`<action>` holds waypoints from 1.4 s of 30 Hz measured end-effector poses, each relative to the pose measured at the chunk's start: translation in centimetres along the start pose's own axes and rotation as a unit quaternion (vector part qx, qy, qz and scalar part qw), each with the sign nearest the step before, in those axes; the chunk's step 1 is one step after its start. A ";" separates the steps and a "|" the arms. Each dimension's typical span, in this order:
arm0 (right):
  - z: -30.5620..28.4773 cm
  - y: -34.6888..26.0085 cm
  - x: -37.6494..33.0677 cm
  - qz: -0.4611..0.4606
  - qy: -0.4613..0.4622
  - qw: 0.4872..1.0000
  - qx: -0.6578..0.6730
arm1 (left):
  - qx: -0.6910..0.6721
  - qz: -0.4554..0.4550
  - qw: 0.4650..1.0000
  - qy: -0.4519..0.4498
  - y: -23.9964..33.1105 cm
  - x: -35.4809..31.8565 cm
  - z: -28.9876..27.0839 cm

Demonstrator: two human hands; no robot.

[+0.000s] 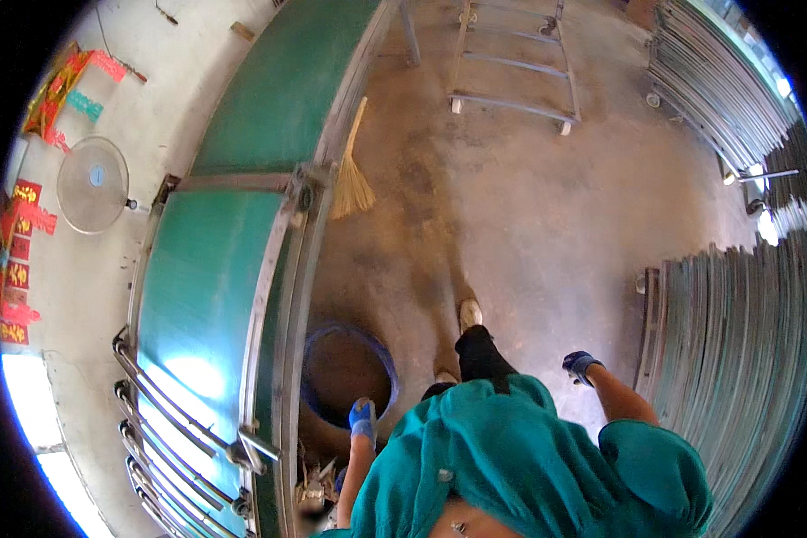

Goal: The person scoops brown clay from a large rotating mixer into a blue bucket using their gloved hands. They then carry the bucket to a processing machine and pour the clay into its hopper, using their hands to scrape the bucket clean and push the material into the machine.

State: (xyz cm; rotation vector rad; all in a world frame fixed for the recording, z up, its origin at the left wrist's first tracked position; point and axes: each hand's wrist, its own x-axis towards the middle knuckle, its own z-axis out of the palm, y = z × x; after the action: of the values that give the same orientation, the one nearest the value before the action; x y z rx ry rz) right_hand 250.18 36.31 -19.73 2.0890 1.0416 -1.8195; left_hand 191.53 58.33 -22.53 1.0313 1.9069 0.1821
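My left hand [362,418], in a blue and grey work glove, hangs low by the right rim of a round bin [314,394] with a blue edge and a dark inside. Whether glove and rim touch, I cannot tell. Its fingers look curled together, and nothing shows in them. Out to the right, my right hand [582,366] wears a dark blue glove. Those fingers are also bent in, with no object visible, and the hand is just left of a tall stack of thin sheets [717,350]. Teal clothing covers much of the lower middle.
Along the left runs a long green-topped conveyor [211,269] with metal rails and curved bars [166,390]. A straw broom [354,184] leans against it. Ahead stands a wheeled metal frame [516,63]. More racked sheets [704,85] are at the far right. Scraps [316,484] lie below the bin.
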 end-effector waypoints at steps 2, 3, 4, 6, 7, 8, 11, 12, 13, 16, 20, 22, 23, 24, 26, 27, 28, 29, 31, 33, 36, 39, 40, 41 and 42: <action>-5.2 -1.8 4.5 0.089 0.081 0.978 0.171 | 0.044 0.039 0.998 0.015 4.9 -0.5 -0.7; -7.1 -3.6 5.2 0.080 0.106 0.969 0.207 | 0.104 0.063 0.993 0.014 7.0 -1.4 -1.8; -9.4 -6.3 5.1 0.074 0.134 0.943 0.297 | 0.161 0.083 0.983 0.012 9.1 -2.6 -2.7; -13.5 -10.4 4.6 0.061 0.154 0.899 0.406 | 0.168 0.129 0.974 0.076 10.8 -2.6 -3.5; -15.1 -11.7 4.6 0.059 0.148 0.893 0.420 | 0.169 0.081 0.980 0.070 10.1 -1.4 -3.9; -16.1 -12.1 4.7 0.053 0.135 0.894 0.425 | 0.165 0.035 0.983 0.065 10.0 -0.8 -4.0; -17.9 -12.0 5.3 0.059 0.123 0.885 0.446 | 0.160 0.064 0.982 0.075 14.3 -2.5 -2.9; -17.9 -11.2 5.2 0.081 0.123 0.878 0.457 | 0.164 0.082 0.980 0.074 17.0 -2.6 -2.8; -17.8 -10.4 5.0 0.099 0.121 0.870 0.467 | 0.168 0.100 0.978 0.075 19.2 -2.6 -3.0; -15.6 -6.8 5.8 0.142 0.117 0.874 0.450 | 0.175 0.132 0.973 0.075 20.4 -1.3 -3.6; -15.0 -4.7 4.0 0.234 0.084 0.897 0.364 | 0.158 0.123 0.978 0.059 20.0 0.6 -2.8; -15.4 -3.1 5.9 0.258 0.044 0.915 0.307 | 0.165 0.114 0.979 0.043 20.9 1.3 -2.8; -15.6 -3.2 6.6 0.232 0.056 0.922 0.304 | 0.183 0.118 0.976 0.024 21.8 1.5 -2.7; -16.3 -3.4 7.1 0.207 0.068 0.930 0.296 | 0.198 0.118 0.973 0.005 22.2 1.6 -2.5; -17.8 -4.4 8.3 0.152 0.092 0.942 0.284 | 0.253 0.072 0.964 -0.040 22.0 3.6 -2.5; -19.1 -7.4 8.0 0.173 0.133 0.914 0.343 | 0.282 0.054 0.956 -0.060 21.8 5.2 -2.6; -20.7 -11.0 7.2 0.189 0.175 0.880 0.398 | 0.299 0.094 0.948 -0.059 21.4 7.3 -2.4; -22.2 -13.9 7.2 0.169 0.200 0.872 0.413 | 0.311 0.129 0.940 -0.057 20.1 9.3 -2.1; -24.3 -18.0 7.2 0.103 0.217 0.890 0.387 | 0.256 0.240 0.933 -0.081 23.0 11.3 -1.7; -26.4 -22.0 6.2 0.057 0.233 0.902 0.358 | 0.262 0.202 0.940 -0.086 26.6 14.8 -0.2; -26.9 -20.2 6.9 -0.093 0.231 0.952 0.179 | 0.194 0.253 0.943 -0.095 33.5 16.8 3.2; -28.9 -27.8 0.6 0.057 0.174 0.960 0.212 | 0.147 0.281 0.942 -0.113 38.3 16.9 4.7; -28.7 -27.1 0.3 0.063 0.197 0.947 0.246 | 0.143 0.286 0.939 -0.126 40.0 16.8 5.3; -28.0 -25.3 0.3 0.071 0.218 0.932 0.279 | 0.147 0.271 0.943 -0.130 41.9 16.2 5.3; -27.3 -23.7 0.4 0.074 0.237 0.918 0.309 | 0.157 0.270 0.941 -0.130 42.2 16.6 5.5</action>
State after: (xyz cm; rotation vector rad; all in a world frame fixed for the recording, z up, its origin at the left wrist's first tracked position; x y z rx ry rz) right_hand 257.66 69.14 -6.52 2.9890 0.3600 -1.7584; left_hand 216.84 95.60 -15.24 1.6981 1.4028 0.0465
